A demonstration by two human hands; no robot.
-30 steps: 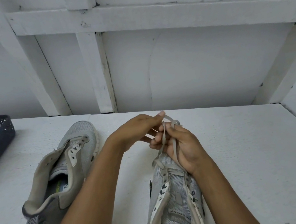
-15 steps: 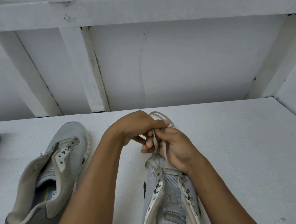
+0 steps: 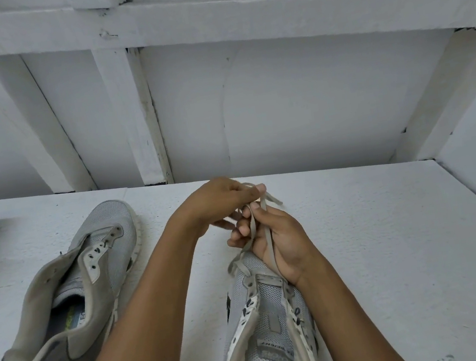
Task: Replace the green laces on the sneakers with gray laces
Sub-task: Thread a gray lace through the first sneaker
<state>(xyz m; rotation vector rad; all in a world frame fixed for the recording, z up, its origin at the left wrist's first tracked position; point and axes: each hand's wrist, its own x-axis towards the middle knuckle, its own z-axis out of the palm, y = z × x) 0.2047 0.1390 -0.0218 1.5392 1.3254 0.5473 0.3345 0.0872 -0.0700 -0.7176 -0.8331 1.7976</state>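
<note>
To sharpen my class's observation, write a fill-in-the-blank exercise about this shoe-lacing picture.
The left hand and right hand both hold one ____ lace.
It enters the near sneaker at the eyelets nearest its ____.
The other sneaker, lying to the left, has ____ lace.
Missing: gray; toe; no.

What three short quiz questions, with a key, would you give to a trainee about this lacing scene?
1. True or false: the sneaker left of the arms has a lace in its eyelets.
2. What do the left hand and the right hand both hold? A: a green lace. B: the gray lace. C: a sock.
3. How many sneakers lie on the table?
Key: 1 false; 2 B; 3 two.
</note>
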